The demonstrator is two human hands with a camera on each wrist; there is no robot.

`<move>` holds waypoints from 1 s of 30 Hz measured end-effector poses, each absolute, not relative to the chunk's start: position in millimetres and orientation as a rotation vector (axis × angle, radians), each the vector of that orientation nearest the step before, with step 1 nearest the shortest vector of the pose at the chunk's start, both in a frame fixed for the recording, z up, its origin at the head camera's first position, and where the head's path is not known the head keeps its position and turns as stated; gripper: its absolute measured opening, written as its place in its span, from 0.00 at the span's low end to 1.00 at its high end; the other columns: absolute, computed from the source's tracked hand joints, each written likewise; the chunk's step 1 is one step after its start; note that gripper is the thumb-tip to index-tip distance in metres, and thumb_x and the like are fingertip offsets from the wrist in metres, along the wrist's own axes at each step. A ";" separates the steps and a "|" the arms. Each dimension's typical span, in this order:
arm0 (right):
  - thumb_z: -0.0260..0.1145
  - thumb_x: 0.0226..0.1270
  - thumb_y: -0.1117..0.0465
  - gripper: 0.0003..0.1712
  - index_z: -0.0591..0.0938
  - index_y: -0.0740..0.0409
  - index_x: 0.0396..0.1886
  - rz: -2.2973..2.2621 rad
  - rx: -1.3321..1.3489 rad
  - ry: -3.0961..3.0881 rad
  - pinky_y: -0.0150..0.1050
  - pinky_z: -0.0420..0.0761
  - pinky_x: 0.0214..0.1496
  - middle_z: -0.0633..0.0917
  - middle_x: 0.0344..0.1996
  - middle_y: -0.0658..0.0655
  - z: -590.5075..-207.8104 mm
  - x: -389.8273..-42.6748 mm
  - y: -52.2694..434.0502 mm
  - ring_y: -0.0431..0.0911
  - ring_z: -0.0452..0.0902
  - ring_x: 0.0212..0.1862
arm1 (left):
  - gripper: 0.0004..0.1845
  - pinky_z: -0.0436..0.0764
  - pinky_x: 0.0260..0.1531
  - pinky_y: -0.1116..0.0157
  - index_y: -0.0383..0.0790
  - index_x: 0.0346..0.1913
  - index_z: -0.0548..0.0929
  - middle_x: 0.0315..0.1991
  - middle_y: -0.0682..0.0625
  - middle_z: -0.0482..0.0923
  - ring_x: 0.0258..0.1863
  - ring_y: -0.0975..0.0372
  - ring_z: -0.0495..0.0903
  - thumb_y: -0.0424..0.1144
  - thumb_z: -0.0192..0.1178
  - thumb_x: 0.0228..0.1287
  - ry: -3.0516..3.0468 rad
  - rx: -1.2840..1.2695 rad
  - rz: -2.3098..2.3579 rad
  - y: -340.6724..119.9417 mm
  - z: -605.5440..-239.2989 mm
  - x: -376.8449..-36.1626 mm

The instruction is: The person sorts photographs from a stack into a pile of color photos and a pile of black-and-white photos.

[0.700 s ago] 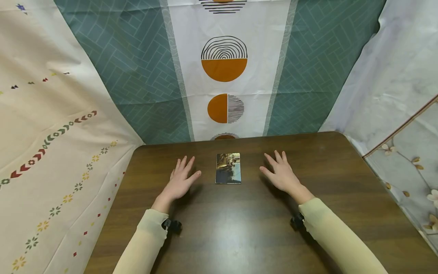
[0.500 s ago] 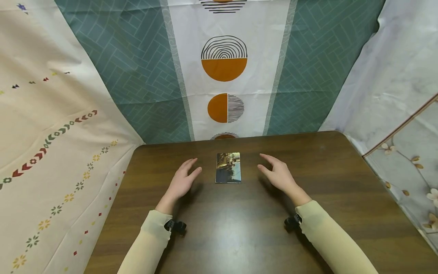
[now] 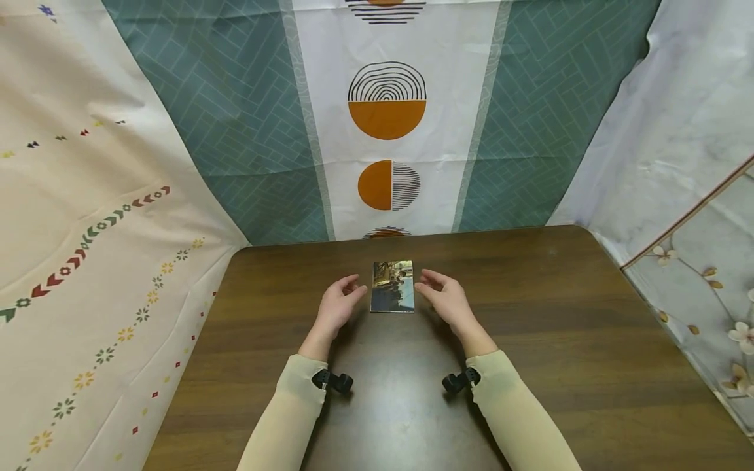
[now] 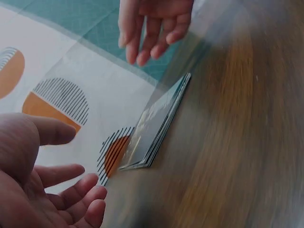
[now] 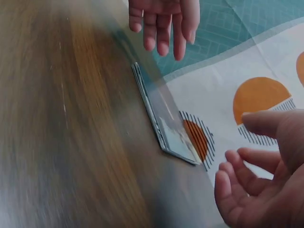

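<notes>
Nearest me, watching through the head camera, are the pale sleeves (image 3: 279, 409), with black wrist cameras (image 3: 340, 383) strapped at the cuffs. Past them the left hand (image 3: 336, 309) and the right hand (image 3: 446, 305) face each other. On both I see the thumb standing apart from bent, relaxed fingers, which lie loosely together and pinch nothing.

The relation I judge to matter most is sideways: the glossy picture stack (image 3: 392, 286) lies flat in the gap between the two sets of fingertips, right of the left fingers and left of the right ones. Its long axis runs away from the body, so each hand faces a long edge. The right thumb looks slightly nearer its edge than the left thumb does, though both are just beside. I see no contact, and in both wrist views the stack sits clear of the fingers, its edge showing several thin layers.

Beyond the fingertips I have the far strip of the wooden table (image 3: 506, 252), then the patterned curtain (image 3: 235, 98) hanging behind it.

Compared with the earliest head frame, the hands have come inward from well out on either side, and their splayed fingers have drawn together and bent; the stack looks unmoved between them.
</notes>
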State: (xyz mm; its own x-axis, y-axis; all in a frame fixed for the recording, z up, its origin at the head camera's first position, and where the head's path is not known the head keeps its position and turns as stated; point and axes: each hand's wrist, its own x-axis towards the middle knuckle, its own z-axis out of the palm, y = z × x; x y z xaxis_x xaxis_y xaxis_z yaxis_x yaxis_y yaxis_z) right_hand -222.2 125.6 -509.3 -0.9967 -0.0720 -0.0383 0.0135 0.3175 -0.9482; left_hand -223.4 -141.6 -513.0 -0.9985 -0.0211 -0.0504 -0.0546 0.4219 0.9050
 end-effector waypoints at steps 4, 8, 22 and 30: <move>0.70 0.76 0.56 0.33 0.77 0.67 0.74 -1.704 -0.010 2.562 0.54 0.80 0.60 0.84 0.63 0.66 -514.9 -226.5 112.4 0.60 0.78 0.65 | 0.27 0.75 0.42 0.60 0.30 0.68 0.82 0.46 0.43 0.82 0.45 0.52 0.77 0.42 0.67 0.72 2.646 -0.132 1.658 -132.8 -516.1 -227.6; 0.71 0.75 0.56 0.32 0.79 0.66 0.73 -1.579 -0.011 2.651 0.58 0.78 0.63 0.85 0.62 0.65 -521.4 -225.4 102.7 0.61 0.80 0.62 | 0.27 0.78 0.46 0.57 0.28 0.66 0.83 0.44 0.43 0.83 0.44 0.53 0.78 0.40 0.69 0.70 2.704 -0.146 1.578 -127.6 -522.8 -228.5; 0.72 0.74 0.51 0.34 0.79 0.64 0.73 -1.291 0.031 2.873 0.61 0.74 0.68 0.77 0.65 0.71 -537.5 -218.2 91.4 0.65 0.74 0.67 | 0.22 0.76 0.36 0.59 0.32 0.61 0.88 0.30 0.52 0.80 0.30 0.59 0.75 0.41 0.70 0.69 2.832 -0.084 1.378 -119.2 -534.5 -223.8; 0.72 0.74 0.52 0.33 0.81 0.62 0.72 -1.228 0.047 2.877 0.61 0.75 0.65 0.76 0.66 0.70 -538.8 -218.1 91.4 0.65 0.75 0.66 | 0.22 0.75 0.34 0.60 0.35 0.62 0.89 0.30 0.53 0.80 0.29 0.60 0.75 0.42 0.71 0.70 2.836 -0.112 1.334 -115.7 -534.9 -223.8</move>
State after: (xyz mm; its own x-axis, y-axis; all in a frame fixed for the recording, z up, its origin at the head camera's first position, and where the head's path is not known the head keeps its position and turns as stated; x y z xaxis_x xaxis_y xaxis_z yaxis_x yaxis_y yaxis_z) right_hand -218.1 91.4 -538.8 -0.9995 0.0225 -0.0240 0.0328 0.6914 -0.7217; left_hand -223.8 -115.7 -534.9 -0.9974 -0.0620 -0.0358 -0.0671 0.6356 0.7691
